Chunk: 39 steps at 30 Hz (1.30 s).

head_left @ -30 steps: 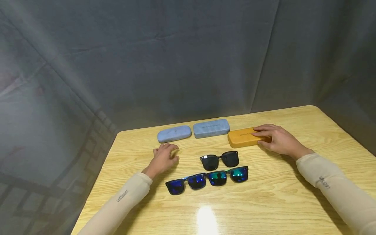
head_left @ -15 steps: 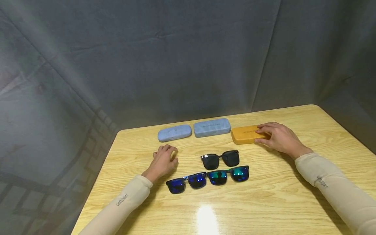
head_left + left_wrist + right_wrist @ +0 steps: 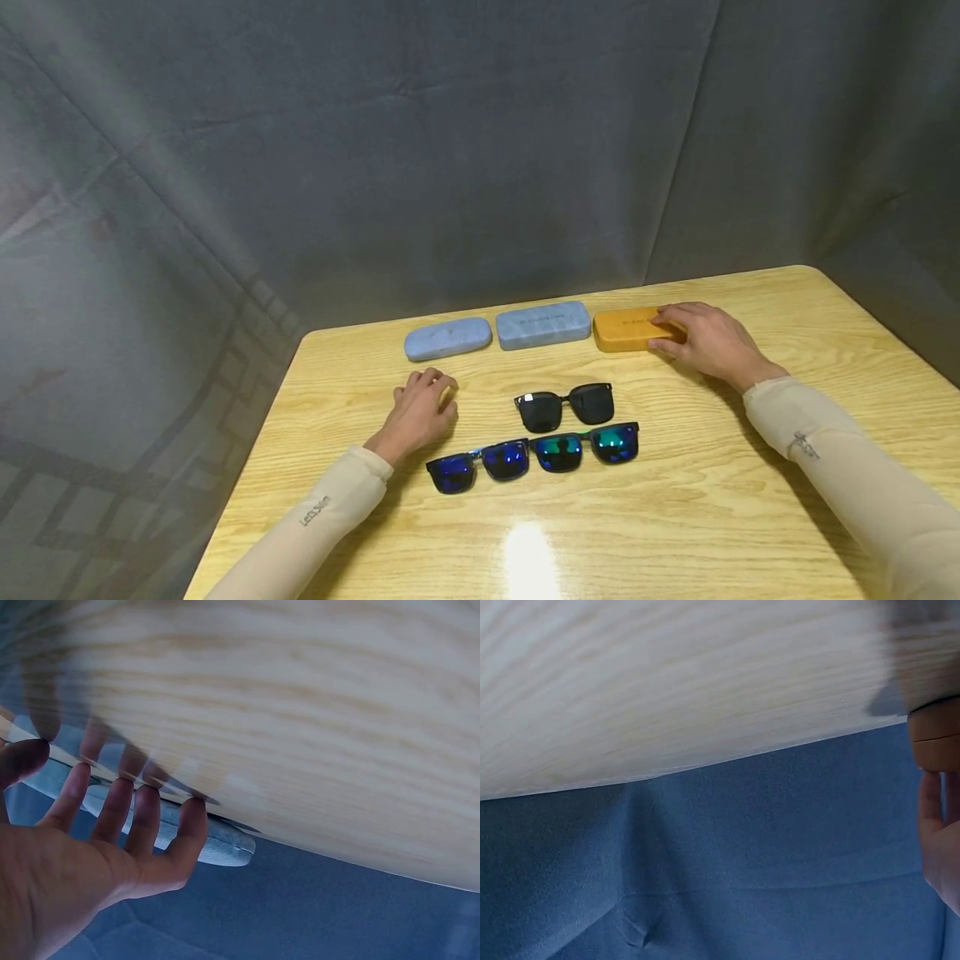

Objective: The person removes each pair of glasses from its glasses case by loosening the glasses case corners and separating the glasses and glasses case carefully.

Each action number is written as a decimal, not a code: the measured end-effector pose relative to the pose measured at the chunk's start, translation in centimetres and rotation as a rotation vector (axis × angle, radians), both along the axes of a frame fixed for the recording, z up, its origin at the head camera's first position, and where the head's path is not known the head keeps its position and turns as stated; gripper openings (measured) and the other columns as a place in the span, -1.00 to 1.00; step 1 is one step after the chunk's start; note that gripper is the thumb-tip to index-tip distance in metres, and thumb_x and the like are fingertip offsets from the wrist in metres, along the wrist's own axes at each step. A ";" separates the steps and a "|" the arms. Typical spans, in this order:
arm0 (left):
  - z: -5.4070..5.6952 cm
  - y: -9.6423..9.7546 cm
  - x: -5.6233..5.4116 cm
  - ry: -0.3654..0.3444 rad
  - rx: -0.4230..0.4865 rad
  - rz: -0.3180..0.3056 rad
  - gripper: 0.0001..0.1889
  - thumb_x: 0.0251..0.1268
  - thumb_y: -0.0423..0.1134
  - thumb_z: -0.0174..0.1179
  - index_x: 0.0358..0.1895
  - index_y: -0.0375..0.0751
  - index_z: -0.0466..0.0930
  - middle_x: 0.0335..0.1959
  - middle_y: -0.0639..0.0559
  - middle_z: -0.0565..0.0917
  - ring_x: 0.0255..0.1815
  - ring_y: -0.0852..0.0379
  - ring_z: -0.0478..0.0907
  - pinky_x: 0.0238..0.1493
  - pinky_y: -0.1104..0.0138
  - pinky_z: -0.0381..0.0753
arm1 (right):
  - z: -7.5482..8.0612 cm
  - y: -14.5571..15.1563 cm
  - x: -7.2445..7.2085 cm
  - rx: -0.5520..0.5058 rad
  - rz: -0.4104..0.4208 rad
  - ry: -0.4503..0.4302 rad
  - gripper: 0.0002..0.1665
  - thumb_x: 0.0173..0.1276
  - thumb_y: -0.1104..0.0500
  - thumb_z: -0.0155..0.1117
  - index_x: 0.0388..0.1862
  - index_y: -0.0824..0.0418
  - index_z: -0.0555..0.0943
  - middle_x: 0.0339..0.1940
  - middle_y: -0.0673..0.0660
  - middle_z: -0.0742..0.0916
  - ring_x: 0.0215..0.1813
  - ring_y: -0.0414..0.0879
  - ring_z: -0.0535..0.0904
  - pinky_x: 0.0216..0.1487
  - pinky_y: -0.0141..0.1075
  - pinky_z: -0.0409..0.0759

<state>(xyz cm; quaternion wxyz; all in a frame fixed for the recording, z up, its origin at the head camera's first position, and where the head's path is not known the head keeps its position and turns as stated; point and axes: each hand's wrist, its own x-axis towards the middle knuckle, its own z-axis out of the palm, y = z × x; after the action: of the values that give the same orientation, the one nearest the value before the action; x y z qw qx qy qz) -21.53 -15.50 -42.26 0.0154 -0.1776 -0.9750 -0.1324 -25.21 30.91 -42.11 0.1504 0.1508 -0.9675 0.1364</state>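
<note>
In the head view, my right hand (image 3: 708, 342) holds the right end of an orange glasses case (image 3: 626, 330), thumb on its near side and fingers over the top. The right wrist view catches only an end of that orange case (image 3: 937, 739) at its right edge. To its left lie a grey-blue glasses case (image 3: 543, 326) and a smaller periwinkle glasses case (image 3: 448, 338). My left hand (image 3: 417, 412) holds nothing; its bent fingertips touch the table, as the left wrist view shows, just in front of the periwinkle case.
Nearer me on the wooden table (image 3: 637, 533) lie black sunglasses (image 3: 566, 407), blue-lensed sunglasses (image 3: 480, 464) and green-lensed sunglasses (image 3: 585, 447). The last two pairs sit end to end. A grey cloth (image 3: 480, 167) hangs behind the table and at its sides.
My right hand has slid the orange case away from me and slightly right, into line with the two blue cases. The left hand has stayed almost where it was.
</note>
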 end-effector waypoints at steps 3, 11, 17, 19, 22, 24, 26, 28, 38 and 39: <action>-0.1 0.1 0.0 0.003 -0.005 -0.009 -0.72 0.39 -0.15 0.18 0.11 -0.03 0.60 0.16 -0.09 0.55 0.22 -0.19 0.40 0.00 -0.14 0.41 | 0.0 0.1 -0.2 0.003 -0.002 0.004 -0.47 0.21 -0.07 0.50 0.07 0.18 0.67 0.19 0.30 0.68 0.20 0.30 0.58 0.22 0.21 0.49; -0.3 0.2 -0.1 0.015 -0.023 -0.032 -0.71 0.40 -0.15 0.17 0.13 -0.02 0.59 0.14 -0.07 0.55 0.18 -0.16 0.41 -0.03 -0.10 0.41 | -0.1 0.1 -0.8 -0.010 -0.015 0.009 -0.51 0.22 -0.01 0.49 0.06 0.20 0.66 0.19 0.32 0.69 0.17 0.30 0.61 0.18 0.20 0.53; -0.3 0.3 0.1 0.018 -0.033 -0.035 -0.72 0.41 -0.15 0.18 0.12 -0.02 0.60 0.10 -0.07 0.56 0.15 -0.14 0.43 -0.02 -0.11 0.43 | -0.1 0.1 -1.3 -0.005 -0.018 0.005 -0.53 0.26 -0.02 0.46 0.05 0.20 0.64 0.18 0.31 0.69 0.16 0.30 0.61 0.15 0.19 0.54; -0.3 0.3 0.2 0.024 -0.035 -0.035 -0.73 0.41 -0.14 0.18 0.12 -0.02 0.60 0.10 -0.06 0.56 0.14 -0.13 0.43 -0.02 -0.12 0.44 | -0.2 0.1 -1.4 -0.006 -0.015 0.007 -0.54 0.27 -0.01 0.45 0.05 0.20 0.62 0.17 0.31 0.69 0.15 0.30 0.62 0.14 0.20 0.54; -0.2 0.2 0.1 0.031 -0.036 -0.039 -0.73 0.42 -0.14 0.17 0.12 -0.01 0.60 0.10 -0.07 0.56 0.14 -0.14 0.43 -0.01 -0.13 0.44 | -0.4 0.1 -1.6 -0.019 -0.007 -0.003 -0.54 0.30 0.03 0.43 0.09 0.22 0.60 0.21 0.32 0.66 0.18 0.31 0.59 0.18 0.20 0.52; -0.3 0.1 0.1 0.034 -0.035 -0.043 -0.73 0.42 -0.13 0.17 0.12 -0.01 0.60 0.10 -0.07 0.56 0.15 -0.15 0.43 -0.01 -0.13 0.45 | -0.5 0.2 -1.6 -0.031 -0.004 -0.022 -0.52 0.31 0.05 0.42 0.14 0.22 0.58 0.25 0.32 0.63 0.23 0.32 0.56 0.22 0.21 0.49; -0.3 0.1 0.0 0.031 -0.032 -0.045 -0.73 0.42 -0.12 0.17 0.11 0.00 0.60 0.11 -0.08 0.56 0.16 -0.16 0.43 0.01 -0.13 0.44 | -0.5 0.2 -1.6 -0.040 0.000 -0.055 -0.45 0.31 0.05 0.42 0.22 0.21 0.54 0.30 0.32 0.59 0.29 0.31 0.51 0.28 0.22 0.44; -0.3 0.0 0.0 0.024 -0.029 -0.045 -0.73 0.42 -0.10 0.17 0.11 0.00 0.59 0.12 -0.08 0.55 0.18 -0.17 0.43 0.03 -0.13 0.43 | -0.4 0.1 -1.5 -0.039 -0.003 -0.086 -0.34 0.31 0.02 0.42 0.32 0.18 0.47 0.36 0.32 0.54 0.35 0.32 0.44 0.33 0.24 0.38; 0.3 -0.7 0.1 0.007 0.087 0.017 -0.76 0.41 -0.09 0.21 0.05 -0.03 0.64 0.04 -0.02 0.62 0.12 -0.12 0.50 -0.01 -0.05 0.41 | 0.3 0.7 2.0 -0.040 -0.159 -0.124 -0.02 0.29 -0.38 0.24 0.43 0.24 0.31 0.48 0.47 0.32 0.50 0.48 0.09 0.45 0.35 0.01; 0.3 -0.8 0.1 0.007 0.085 0.027 -0.76 0.42 -0.09 0.21 0.05 -0.03 0.64 0.05 -0.02 0.62 0.12 -0.13 0.50 -0.01 -0.04 0.41 | 0.3 0.8 2.5 -0.031 -0.161 -0.123 -0.01 0.29 -0.41 0.22 0.42 0.25 0.32 0.48 0.48 0.31 0.50 0.49 0.09 0.45 0.35 0.01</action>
<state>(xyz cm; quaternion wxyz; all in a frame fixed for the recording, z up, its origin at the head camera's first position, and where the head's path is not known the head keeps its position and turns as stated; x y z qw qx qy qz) -21.39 -16.35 -41.92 0.0283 -0.1640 -0.9708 -0.1729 -22.70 31.72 -41.84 0.1035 0.0616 -0.9817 0.1477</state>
